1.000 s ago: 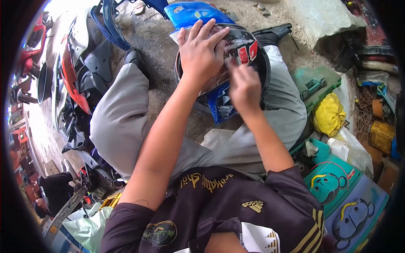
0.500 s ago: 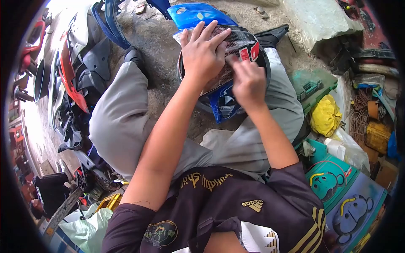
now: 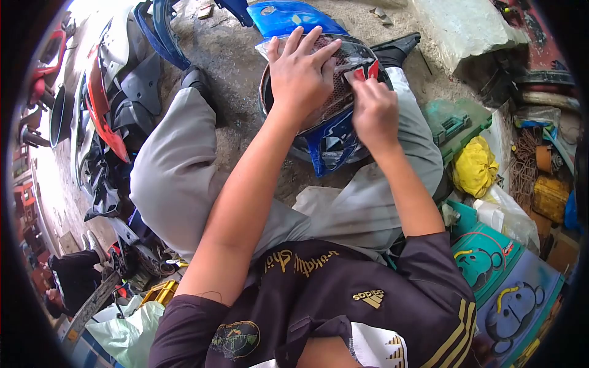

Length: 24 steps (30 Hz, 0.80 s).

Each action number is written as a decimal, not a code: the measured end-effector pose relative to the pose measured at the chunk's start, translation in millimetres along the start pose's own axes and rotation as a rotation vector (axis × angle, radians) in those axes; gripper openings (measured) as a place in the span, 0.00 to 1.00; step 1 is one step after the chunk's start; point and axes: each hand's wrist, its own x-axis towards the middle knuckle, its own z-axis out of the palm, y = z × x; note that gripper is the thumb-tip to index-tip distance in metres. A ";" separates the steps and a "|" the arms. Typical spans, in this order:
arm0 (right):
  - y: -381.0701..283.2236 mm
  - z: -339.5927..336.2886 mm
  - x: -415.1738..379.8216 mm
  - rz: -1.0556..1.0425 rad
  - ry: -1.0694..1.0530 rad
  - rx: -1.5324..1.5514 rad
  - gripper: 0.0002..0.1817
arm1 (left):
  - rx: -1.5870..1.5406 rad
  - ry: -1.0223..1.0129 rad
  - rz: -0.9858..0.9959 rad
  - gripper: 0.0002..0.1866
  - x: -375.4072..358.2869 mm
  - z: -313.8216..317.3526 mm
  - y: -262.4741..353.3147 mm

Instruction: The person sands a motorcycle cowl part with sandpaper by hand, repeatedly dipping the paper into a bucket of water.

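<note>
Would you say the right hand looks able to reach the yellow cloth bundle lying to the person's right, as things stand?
Probably yes: the right hand is pressed on the blue patterned panel but grips nothing firmly, and the yellow cloth bundle lies uncovered beyond the knee.

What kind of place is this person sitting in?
Probably a motorbike repair yard. Loose fairing panels lie piled on the dirt ground, a green tool case sits nearby, and both hands work on a blue bike panel.

Blue fairing panel (image 3: 334, 144), red-and-white sticker (image 3: 363, 70), grey trousers (image 3: 178, 165), yellow rag (image 3: 475, 165), teal cartoon-print mat (image 3: 491, 260)
</note>
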 end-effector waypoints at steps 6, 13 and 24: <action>1.0 -0.5 0.5 -0.023 -0.021 0.007 0.14 | 0.005 0.005 0.006 0.20 -0.9 0.7 0.3; 15.6 3.7 12.0 -0.008 0.065 0.114 0.14 | -0.008 0.021 -0.004 0.20 -2.7 -3.1 -1.8; -8.9 2.2 -15.6 -0.156 -0.051 0.071 0.19 | -0.005 0.039 -0.020 0.20 -3.6 -1.2 -0.2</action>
